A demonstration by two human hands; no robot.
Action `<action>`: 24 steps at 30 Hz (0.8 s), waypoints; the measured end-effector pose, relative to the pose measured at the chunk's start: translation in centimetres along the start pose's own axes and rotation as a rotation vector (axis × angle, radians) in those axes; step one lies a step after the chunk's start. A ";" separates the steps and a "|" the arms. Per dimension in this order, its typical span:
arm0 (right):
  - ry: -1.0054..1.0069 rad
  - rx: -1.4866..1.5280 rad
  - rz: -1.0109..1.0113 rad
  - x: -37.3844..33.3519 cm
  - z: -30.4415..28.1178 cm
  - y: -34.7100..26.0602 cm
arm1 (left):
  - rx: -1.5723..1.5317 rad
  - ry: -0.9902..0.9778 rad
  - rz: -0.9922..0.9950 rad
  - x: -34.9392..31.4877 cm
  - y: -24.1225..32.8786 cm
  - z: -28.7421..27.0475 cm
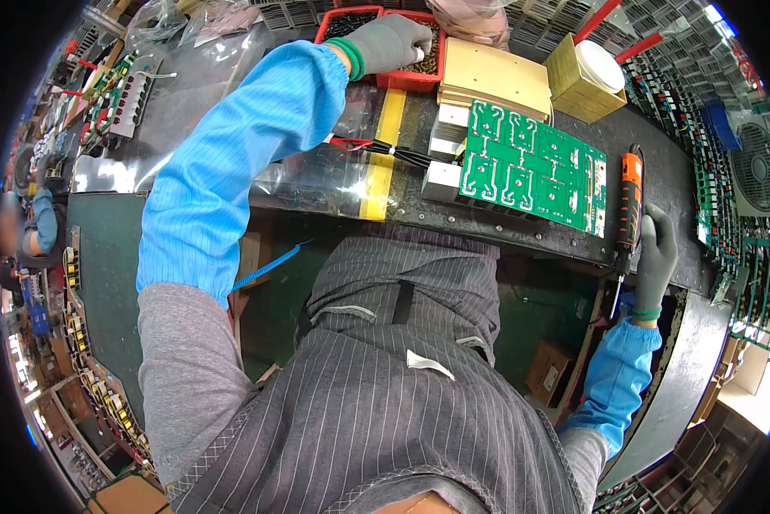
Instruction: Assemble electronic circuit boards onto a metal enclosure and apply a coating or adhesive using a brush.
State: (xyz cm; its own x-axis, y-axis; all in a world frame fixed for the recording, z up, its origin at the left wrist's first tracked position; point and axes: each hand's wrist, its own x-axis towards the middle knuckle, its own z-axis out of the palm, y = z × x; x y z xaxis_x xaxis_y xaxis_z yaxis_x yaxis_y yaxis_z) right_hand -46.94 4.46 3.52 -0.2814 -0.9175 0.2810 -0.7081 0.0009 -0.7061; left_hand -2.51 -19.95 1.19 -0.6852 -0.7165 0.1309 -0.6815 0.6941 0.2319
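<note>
My left hand [391, 44], in a grey glove, reaches over a red bin [412, 82] of small brass-coloured screws. Its fingers are curled together; what they hold, if anything, is hidden. My gloved right hand [659, 257] is closed against an orange and black electric screwdriver [630, 201] at the right of the bench edge, the bit pointing back toward me. Between my hands lies a green circuit board [535, 171] on top of silver metal blocks [442, 182]. Black and red wires [402, 156] run leftward from under it.
A second red bin [351, 12] with dark small parts adjoins the first. Behind the board are stacked tan sheets [496, 77] and a yellow box [584, 81] holding a white roll. Yellow tape [391, 120] crosses the black bench. A fan [758, 167] stands far right; another person [38, 227] is far left.
</note>
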 end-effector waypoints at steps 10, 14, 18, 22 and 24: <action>-0.174 -0.792 0.110 2.1 2.4 2.1 | -1.082 0.046 -0.365 -1.7 0.5 -1.8; -0.269 -0.470 0.230 4.2 1.4 7.3 | -1.035 -0.054 -0.248 -1.8 8.5 -3.6; -0.229 0.414 0.510 2.5 0.4 2.1 | -0.688 -0.025 0.058 -2.1 16.0 -2.4; -0.135 1.093 0.478 1.1 -0.3 -0.6 | -0.358 0.060 0.203 -2.7 17.4 0.0; -0.190 1.385 0.424 0.2 -0.7 -1.3 | -0.305 0.092 0.216 -2.7 17.5 -0.2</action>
State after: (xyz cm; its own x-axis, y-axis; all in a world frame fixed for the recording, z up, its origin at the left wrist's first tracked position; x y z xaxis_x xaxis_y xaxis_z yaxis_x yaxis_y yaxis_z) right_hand -46.50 4.60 4.96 -0.1407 -0.9835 -0.1139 0.6119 0.0040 -0.7909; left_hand -12.52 -5.89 5.14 -0.7693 -0.5690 0.2905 -0.4067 0.7869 0.4641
